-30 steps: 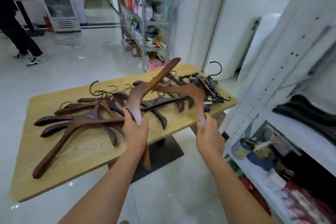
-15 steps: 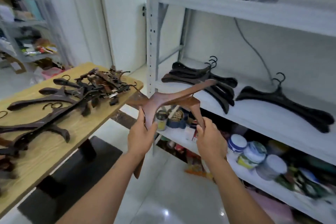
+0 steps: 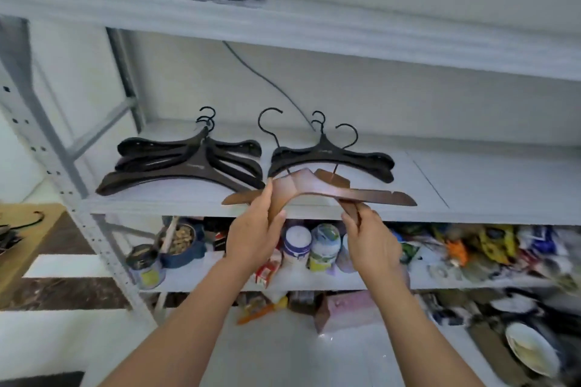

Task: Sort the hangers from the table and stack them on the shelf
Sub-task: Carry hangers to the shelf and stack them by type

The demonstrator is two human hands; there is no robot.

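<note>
Grey painted steel shelving fills the view, its middle shelf [image 3: 471, 173] flat and matte. Two piles of dark hangers lie on it: the left stack [image 3: 185, 163] broad-shouldered and glossy, the right stack [image 3: 330, 157] black, with thin wire hooks curling upward. I hold the brown wooden hangers [image 3: 301, 187] at the shelf's front edge, just before the right stack, their smooth flat arms spread wide, with a notch cut near one tip. My left hand [image 3: 251, 236] wraps fingers and thumb round a down-sloping arm; my right hand [image 3: 374, 245] pinches another arm's end. Below, round tins [image 3: 297, 245] crowd the lower shelf [image 3: 220, 283]. At far left shows the pale wood-grain table [image 3: 22, 245].
</note>
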